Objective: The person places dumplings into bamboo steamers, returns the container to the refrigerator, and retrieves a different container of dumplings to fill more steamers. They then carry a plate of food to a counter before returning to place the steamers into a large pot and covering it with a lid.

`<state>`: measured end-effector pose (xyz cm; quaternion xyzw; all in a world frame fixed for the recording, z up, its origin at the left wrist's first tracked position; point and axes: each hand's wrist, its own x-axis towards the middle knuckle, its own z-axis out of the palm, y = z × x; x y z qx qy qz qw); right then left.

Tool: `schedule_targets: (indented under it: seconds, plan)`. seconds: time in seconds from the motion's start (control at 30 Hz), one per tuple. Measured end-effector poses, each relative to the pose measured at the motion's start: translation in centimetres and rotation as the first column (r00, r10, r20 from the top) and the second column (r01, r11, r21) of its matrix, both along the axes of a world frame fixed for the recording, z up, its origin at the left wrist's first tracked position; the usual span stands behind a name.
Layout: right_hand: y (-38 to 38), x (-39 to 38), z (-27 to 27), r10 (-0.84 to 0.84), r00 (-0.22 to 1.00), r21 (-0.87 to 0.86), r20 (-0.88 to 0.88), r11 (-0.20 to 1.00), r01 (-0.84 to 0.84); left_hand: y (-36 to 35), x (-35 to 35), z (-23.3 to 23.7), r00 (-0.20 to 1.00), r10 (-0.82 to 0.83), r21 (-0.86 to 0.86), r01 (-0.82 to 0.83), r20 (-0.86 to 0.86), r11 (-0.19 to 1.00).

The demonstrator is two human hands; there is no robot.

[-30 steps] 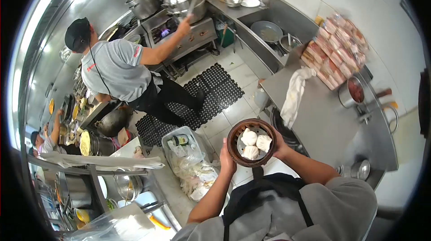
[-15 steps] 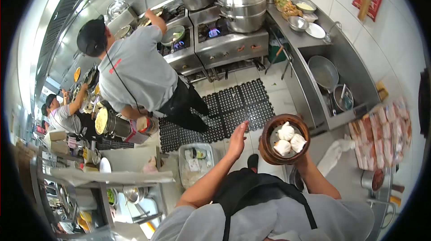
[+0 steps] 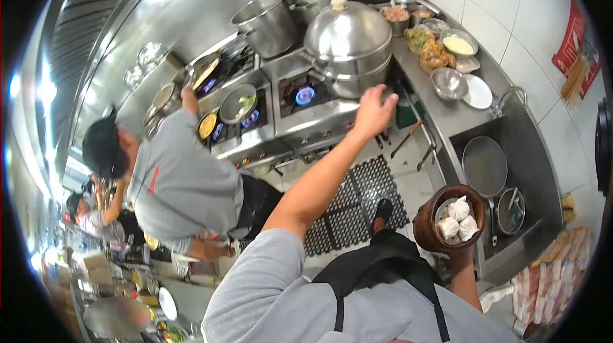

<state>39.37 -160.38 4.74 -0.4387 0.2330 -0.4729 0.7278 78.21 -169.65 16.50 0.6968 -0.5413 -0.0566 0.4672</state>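
Note:
A round bamboo steamer basket (image 3: 426, 225) rests in my right hand (image 3: 461, 255), whose palm and fingers are largely hidden beneath it. Inside the basket sit several white pleated dumplings (image 3: 449, 228), without a lid over them. My left hand (image 3: 375, 112) is stretched far forward, fingers extended and nothing in them. It overlaps the lower front of the large metal steamer pot (image 3: 361, 81) in this view. A domed lid (image 3: 347, 33) with a pale knob covers that pot.
Blue flame burns on the burner (image 3: 305, 95) left of the pot. A co-worker (image 3: 185, 183) stands at the stove on the left beside a frying pan (image 3: 238, 105). At right, a sink (image 3: 530, 170) holds pans. Food bowls (image 3: 460, 44) line the counter, and a black mat (image 3: 357, 202) covers the floor.
I have come closer to the stove. My left hand has reached forward from beside the basket to the steamer pot. The basket stays in my right hand, now further right in view.

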Motion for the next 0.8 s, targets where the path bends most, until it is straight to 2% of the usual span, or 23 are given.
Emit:
schedule_targets:
  seconds: [0.17, 0.23, 0.27, 0.3, 0.37, 0.4, 0.47, 0.53, 0.57, 0.7, 0.8]
  plan:
    - [-7.8, 4.6, 1.7, -0.084, 0.995, -0.011, 0.056, 0.996, 0.085, -13.1, 12.6, 5.0, 0.968, 0.145, 0.030, -0.154, 0.204, 0.988]
    - [-11.1, 5.8, 2.1, -0.101, 0.990, -0.019, 0.101, 0.994, 0.104, -18.8, 17.7, 6.8, 0.917, 0.193, 0.029, -0.216, 0.350, 0.976]
    - [-12.1, 6.7, 2.8, -0.125, 0.989, -0.056, 0.077, 0.990, 0.129, -21.0, 20.1, 7.8, 0.889, 0.227, 0.039, -0.264, 0.397, 0.964]
    - [-13.2, 7.4, 3.4, -0.192, 0.979, -0.183, -0.065, 0.967, 0.178, -22.3, 21.8, 9.6, 0.883, 0.226, 0.087, -0.286, 0.411, 0.954]
    - [-15.5, 9.2, 4.4, -0.374, 0.876, -0.436, -0.304, 0.873, 0.221, -27.0, 26.7, 10.5, 0.859, 0.183, 0.165, -0.293, 0.478, 0.942]
    - [-16.2, 9.9, 4.6, -0.407, 0.858, -0.439, -0.314, 0.863, 0.249, -29.4, 29.3, 10.2, 0.844, 0.161, 0.204, -0.301, 0.511, 0.932]
    - [-18.5, 11.7, 4.5, -0.403, 0.880, -0.335, -0.251, 0.889, 0.311, -34.2, 33.2, 9.7, 0.833, -0.017, 0.361, -0.221, 0.554, 0.906]
    - [-19.8, 13.7, 5.0, -0.416, 0.878, -0.292, -0.238, 0.892, 0.344, -35.6, 35.4, 10.2, 0.802, -0.226, 0.531, -0.130, 0.553, 0.837]
    - [-20.5, 14.7, 5.2, -0.423, 0.873, -0.277, -0.242, 0.893, 0.356, -36.5, 36.4, 10.4, 0.815, -0.277, 0.571, -0.079, 0.509, 0.817]
    - [-24.7, 18.3, 5.7, -0.455, 0.856, -0.263, -0.245, 0.881, 0.393, -34.3, 34.0, 13.7, 0.741, -0.285, 0.423, 0.002, 0.607, 0.906]
    - [-27.1, 21.3, 6.7, -0.449, 0.856, -0.246, -0.256, 0.886, 0.392, -31.1, 32.7, 21.3, 0.699, -0.210, 0.323, -0.031, 0.683, 0.946]
